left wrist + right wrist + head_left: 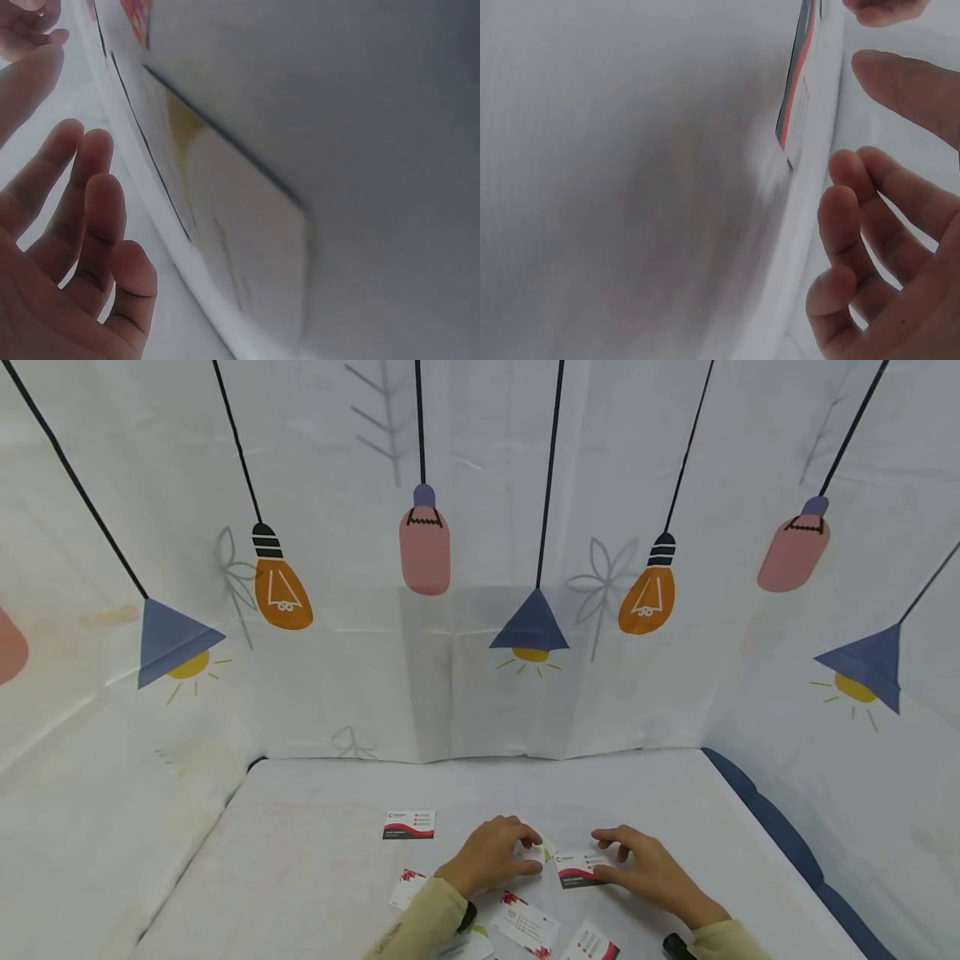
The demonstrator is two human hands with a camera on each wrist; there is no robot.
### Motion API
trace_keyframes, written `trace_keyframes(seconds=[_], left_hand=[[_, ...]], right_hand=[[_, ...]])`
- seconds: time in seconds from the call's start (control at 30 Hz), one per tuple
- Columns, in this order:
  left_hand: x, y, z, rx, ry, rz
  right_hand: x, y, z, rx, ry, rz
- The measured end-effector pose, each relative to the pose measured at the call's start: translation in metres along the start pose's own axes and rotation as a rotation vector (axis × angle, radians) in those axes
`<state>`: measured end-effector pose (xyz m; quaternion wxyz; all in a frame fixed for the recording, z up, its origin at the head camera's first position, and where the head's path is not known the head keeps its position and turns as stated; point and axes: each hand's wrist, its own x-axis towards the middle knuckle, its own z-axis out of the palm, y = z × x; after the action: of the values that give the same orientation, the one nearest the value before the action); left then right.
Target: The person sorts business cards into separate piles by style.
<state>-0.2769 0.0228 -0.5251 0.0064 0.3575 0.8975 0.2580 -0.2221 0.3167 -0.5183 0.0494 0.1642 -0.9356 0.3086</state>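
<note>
White and red-banded, one business card [574, 868] lies on the surface [300, 860] beneath the reach of my right hand [648, 868], loose and released; my left hand [491, 853], equally relaxed, hovers by a green-marked card [547, 853]; more cards [527, 927] lie nearer me.

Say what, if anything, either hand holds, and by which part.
Nothing appears held: the left hand and right hand are loosely open near a red-striped card.

wave-print cards [573, 870]: white, red wave over dark grey band. splash-print card [527, 924]: white, red splashes at opposite corners. tablecloth [315, 835]: white. sleeve [423, 917]: pale beige. backdrop [330, 693]: white, printed with blue lampshades [531, 625], orange bulbs [282, 597], pink lamps [424, 556], black cords [551, 460], grey sprigs [599, 581].
</note>
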Motion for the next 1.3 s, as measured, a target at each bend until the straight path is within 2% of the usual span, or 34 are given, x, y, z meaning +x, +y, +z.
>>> trace_keyframes(seconds=[0.13, 0.33, 0.53, 0.87, 1.03, 1.3], left_hand=[[0.009, 0.004, 0.007, 0.038, -0.011, 0.028], [0.017, 0.012, 0.011, 0.097, -0.043, 0.03], [0.021, 0.021, 0.012, 0.141, -0.061, 0.03], [0.027, 0.031, 0.016, 0.273, -0.065, 0.061], [0.027, 0.036, 0.013, 0.295, -0.069, 0.055], [0.028, 0.035, 0.014, 0.272, -0.088, 0.033]], right_hand=[[0.0, 0.007, -0.002, -0.011, -0.034, 0.032], [0.001, 0.015, -0.005, -0.018, -0.077, -0.029], [0.002, 0.019, -0.008, -0.012, -0.073, -0.084], [0.006, 0.018, -0.009, -0.014, -0.137, -0.015], [0.007, 0.019, -0.008, -0.016, -0.16, 0.01], [0.008, 0.022, -0.006, 0.002, -0.178, -0.018]])
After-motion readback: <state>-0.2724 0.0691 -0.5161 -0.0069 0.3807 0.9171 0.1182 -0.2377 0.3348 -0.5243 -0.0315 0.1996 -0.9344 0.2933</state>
